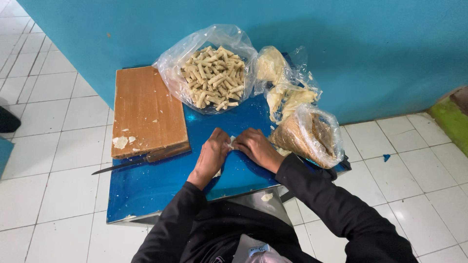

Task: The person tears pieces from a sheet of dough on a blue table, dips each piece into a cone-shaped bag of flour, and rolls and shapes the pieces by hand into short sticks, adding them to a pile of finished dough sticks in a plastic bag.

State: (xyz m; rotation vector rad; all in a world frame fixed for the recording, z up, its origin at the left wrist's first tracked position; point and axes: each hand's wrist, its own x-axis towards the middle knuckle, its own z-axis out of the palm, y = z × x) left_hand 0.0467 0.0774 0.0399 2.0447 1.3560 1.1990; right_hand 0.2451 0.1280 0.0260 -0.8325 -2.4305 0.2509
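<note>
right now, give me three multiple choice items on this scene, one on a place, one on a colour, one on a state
1. Where does the long dark knife lie?
A. along the near edge of the brown wooden cutting board
B. inside a bag
C. on the floor

2. What colour is the flat tabletop?
A. red
B. blue
C. white

3. How is the clear plastic bag of pale rolled sticks?
A. tied shut
B. open at the top
C. empty

Answers: 1 A, the blade runs beside the board's near edge. 2 B, the bare surface is glossy blue. 3 B, the rolls show through its open mouth. The left hand and right hand pinch a small pale piece.
</note>
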